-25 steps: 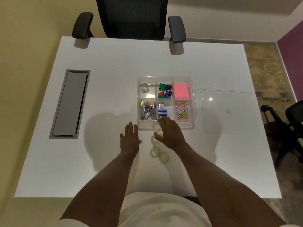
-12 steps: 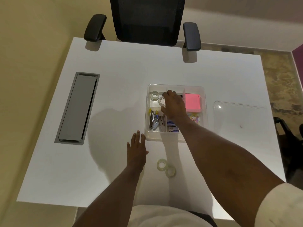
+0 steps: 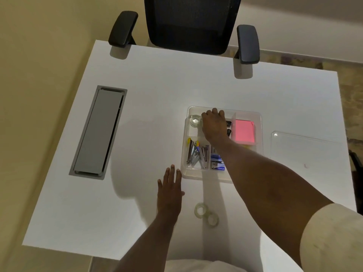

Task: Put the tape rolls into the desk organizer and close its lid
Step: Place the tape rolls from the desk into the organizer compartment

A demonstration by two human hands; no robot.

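**Tape rolls half sorted, lid off**

Tape rolls sit in two places. Two clear tape rolls [image 3: 206, 213] lie touching each other on the white tabletop [image 3: 149, 79] near its front edge, just right of the left hand [image 3: 170, 191]. That hand lies flat, palm down, fingers spread wide and holding nothing, its fingertips close to the front left corner of the desk organizer [image 3: 223, 143].

The right hand [image 3: 214, 124] reaches over the organizer's back row, palm down, fingers curled toward the back wall. Its grip is hidden from above, so I cannot tell whether it holds anything. Just left of it, in the back left compartment, lies at least one tape roll [image 3: 195, 120]; a second may be partly under the fingers.

A pink sticky-note pad [image 3: 243, 131] fills the back right compartment. Metal staplers [image 3: 197, 155] lie in the front left compartment, with a blue staple box [image 3: 217, 163] beside them, partly under the forearm.

The clear lid [image 3: 308, 152] lies flat by the right edge of the tabletop, apart from the organizer. A grey cable hatch [image 3: 98, 131] is set into the left side.
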